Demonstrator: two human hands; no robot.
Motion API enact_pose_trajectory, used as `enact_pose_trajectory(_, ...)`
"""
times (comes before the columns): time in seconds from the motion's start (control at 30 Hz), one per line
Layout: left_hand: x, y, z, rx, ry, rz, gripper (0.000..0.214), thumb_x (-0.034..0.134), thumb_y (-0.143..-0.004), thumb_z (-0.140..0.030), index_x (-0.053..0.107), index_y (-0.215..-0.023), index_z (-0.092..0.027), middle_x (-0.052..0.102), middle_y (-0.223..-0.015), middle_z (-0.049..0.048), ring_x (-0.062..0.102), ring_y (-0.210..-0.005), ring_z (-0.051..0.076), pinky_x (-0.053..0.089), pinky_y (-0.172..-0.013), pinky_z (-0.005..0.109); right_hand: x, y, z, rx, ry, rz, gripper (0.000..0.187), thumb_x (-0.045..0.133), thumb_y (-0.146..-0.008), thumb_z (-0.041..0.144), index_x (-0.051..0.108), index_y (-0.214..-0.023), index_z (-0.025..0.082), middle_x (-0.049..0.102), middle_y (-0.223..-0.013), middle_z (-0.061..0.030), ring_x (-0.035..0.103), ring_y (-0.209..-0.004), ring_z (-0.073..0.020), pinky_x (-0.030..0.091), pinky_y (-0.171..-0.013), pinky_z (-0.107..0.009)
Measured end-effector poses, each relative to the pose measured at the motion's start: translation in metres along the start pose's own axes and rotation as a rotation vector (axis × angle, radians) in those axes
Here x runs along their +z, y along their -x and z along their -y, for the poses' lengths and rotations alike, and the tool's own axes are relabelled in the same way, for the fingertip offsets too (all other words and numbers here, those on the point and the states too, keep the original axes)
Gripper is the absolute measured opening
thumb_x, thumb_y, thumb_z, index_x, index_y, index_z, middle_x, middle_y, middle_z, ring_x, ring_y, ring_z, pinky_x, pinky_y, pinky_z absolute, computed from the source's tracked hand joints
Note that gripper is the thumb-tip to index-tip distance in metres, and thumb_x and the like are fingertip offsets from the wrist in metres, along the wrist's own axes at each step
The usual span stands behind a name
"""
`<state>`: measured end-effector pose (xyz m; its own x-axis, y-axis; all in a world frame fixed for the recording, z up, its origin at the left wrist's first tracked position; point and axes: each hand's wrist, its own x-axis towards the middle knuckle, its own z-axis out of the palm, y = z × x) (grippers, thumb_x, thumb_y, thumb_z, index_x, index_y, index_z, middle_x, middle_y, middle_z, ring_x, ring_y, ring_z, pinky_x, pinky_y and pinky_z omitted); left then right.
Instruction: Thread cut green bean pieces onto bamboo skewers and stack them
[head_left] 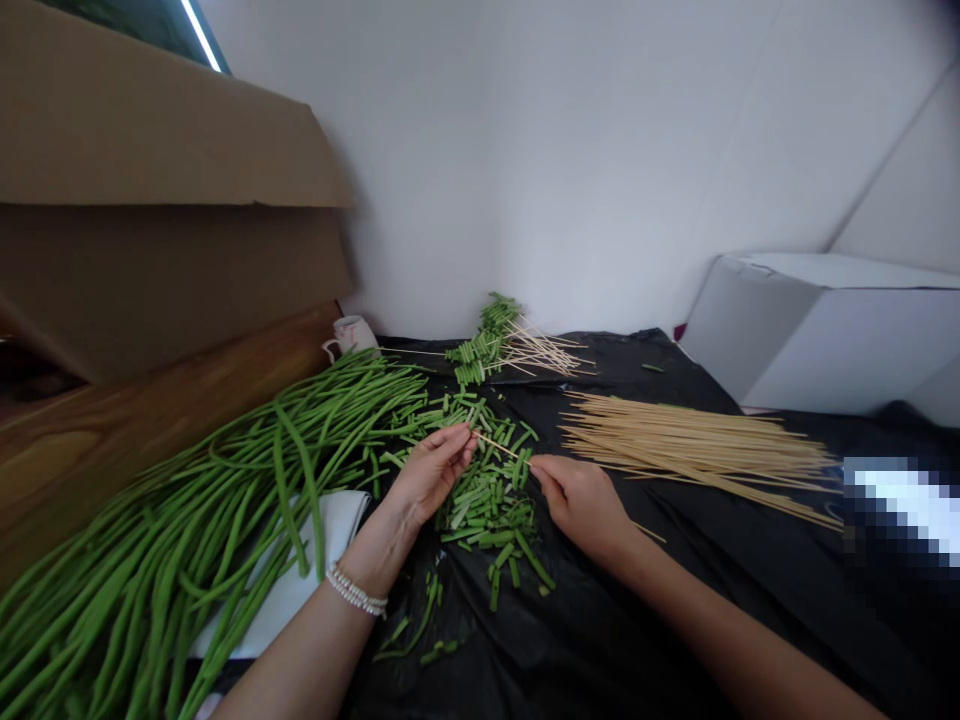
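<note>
Over a pile of cut long bean pieces [487, 510], my two hands meet at a thin bamboo skewer [501, 446]. My right hand [585, 503] is closed, pinching the skewer's near end between thumb and forefinger. My left hand [435, 468], with a beaded bracelet [355, 590] at the wrist, has its fingertips pressed together at the skewer's other end. Whatever lies between those left fingertips is too small to make out. Behind the pile lie skewers threaded with rows of bean pieces [480, 352], their bare sticks [546, 350] pointing right.
Whole long beans [225, 500] spread along the left over a white sheet [341, 515]. Loose bamboo skewers [697, 445] lie at the right on black plastic sheeting [600, 640]. A mug [354, 334], a cardboard box [172, 180] and a white box [817, 335] stand farther back.
</note>
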<state>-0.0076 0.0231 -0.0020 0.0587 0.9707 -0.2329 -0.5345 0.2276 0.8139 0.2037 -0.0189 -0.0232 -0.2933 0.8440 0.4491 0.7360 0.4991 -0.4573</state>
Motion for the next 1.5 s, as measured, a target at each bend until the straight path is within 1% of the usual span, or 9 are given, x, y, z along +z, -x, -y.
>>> enact_pose_trajectory(0.17,0.000,-0.001,-0.001,-0.049,0.042,-0.001,0.011,0.070,-0.073,-0.003,0.071,-0.082,-0.010,0.069,-0.073,0.0042,0.064,-0.064,0.008,0.052,-0.057,0.014,0.002,0.001,-0.001,-0.020,-0.019,-0.009,0.027,0.039,-0.094,0.023,0.066,-0.098,0.022,0.071,-0.096,-0.0047,0.065,-0.091,-0.0162,0.045,-0.083,-0.026)
enact_pose_trajectory(0.33,-0.001,-0.001,0.003,-0.067,0.053,0.043,0.011,0.071,-0.072,-0.003,0.071,-0.082,-0.010,0.069,-0.074,0.0042,0.063,-0.063,0.007,0.052,-0.059,0.014,0.004,0.001,-0.003,-0.033,-0.041,-0.028,0.027,0.039,-0.093,0.021,0.066,-0.098,0.021,0.071,-0.095,-0.0051,0.065,-0.088,-0.0164,0.046,-0.081,-0.025)
enact_pose_trajectory(0.5,-0.001,-0.001,0.006,-0.075,0.052,0.040,0.012,0.071,-0.072,-0.004,0.070,-0.082,-0.011,0.068,-0.073,0.0030,0.062,-0.062,0.007,0.051,-0.057,0.014,0.006,0.001,-0.003,-0.025,-0.035,-0.019,0.027,0.039,-0.093,0.021,0.065,-0.093,0.020,0.071,-0.094,-0.0066,0.065,-0.090,-0.0172,0.046,-0.081,-0.026)
enact_pose_trajectory(0.63,-0.002,-0.002,0.005,-0.065,0.045,0.032,0.008,0.071,-0.072,-0.004,0.069,-0.077,-0.010,0.068,-0.073,0.0030,0.062,-0.062,0.006,0.051,-0.056,0.013,0.005,0.001,-0.002,-0.025,-0.030,-0.018,0.026,0.039,-0.093,0.021,0.065,-0.093,0.020,0.071,-0.094,-0.0064,0.065,-0.091,-0.0172,0.045,-0.082,-0.026)
enact_pose_trajectory(0.83,-0.003,-0.001,0.001,-0.103,0.038,0.062,0.009,0.072,-0.071,-0.003,0.069,-0.076,-0.010,0.068,-0.074,0.0041,0.062,-0.061,0.007,0.052,-0.057,0.014,0.003,0.002,0.002,-0.038,-0.052,-0.035,0.027,0.038,-0.093,0.021,0.065,-0.092,0.021,0.071,-0.092,-0.0060,0.065,-0.087,-0.0164,0.045,-0.079,-0.024)
enact_pose_trajectory(0.97,-0.002,0.000,-0.001,-0.102,0.013,0.088,0.008,0.072,-0.071,-0.004,0.068,-0.075,-0.009,0.067,-0.070,0.0038,0.061,-0.060,0.007,0.052,-0.056,0.014,0.003,0.002,0.003,-0.036,-0.082,-0.044,0.027,0.039,-0.092,0.020,0.065,-0.090,0.021,0.070,-0.086,-0.0052,0.065,-0.080,-0.0157,0.045,-0.075,-0.024)
enact_pose_trajectory(1.17,0.000,0.003,-0.003,-0.092,-0.031,0.086,0.009,0.074,-0.070,-0.004,0.068,-0.075,-0.009,0.066,-0.069,0.0033,0.060,-0.058,0.006,0.051,-0.056,0.014,0.001,0.001,0.007,-0.025,-0.161,-0.061,0.027,0.039,-0.092,0.022,0.065,-0.085,0.019,0.066,-0.069,-0.0015,0.059,-0.060,-0.0130,0.040,-0.061,-0.022)
enact_pose_trajectory(1.37,-0.002,0.003,-0.003,-0.081,-0.058,0.101,0.012,0.076,-0.067,-0.007,0.070,-0.077,-0.009,0.067,-0.072,0.0037,0.060,-0.060,0.006,0.051,-0.057,0.013,-0.001,0.000,0.012,0.006,-0.224,-0.053,0.027,0.041,-0.092,0.024,0.065,-0.081,0.020,0.063,-0.062,0.0006,0.056,-0.055,-0.0120,0.039,-0.058,-0.022)
enact_pose_trajectory(1.5,-0.002,0.003,-0.004,-0.073,-0.075,0.091,0.013,0.078,-0.066,-0.008,0.070,-0.076,-0.009,0.067,-0.072,0.0032,0.060,-0.060,0.005,0.051,-0.058,0.013,0.000,0.002,0.013,0.037,-0.246,-0.001,0.028,0.041,-0.092,0.024,0.066,-0.079,0.021,0.061,-0.056,0.0026,0.055,-0.051,-0.0115,0.038,-0.055,-0.021)
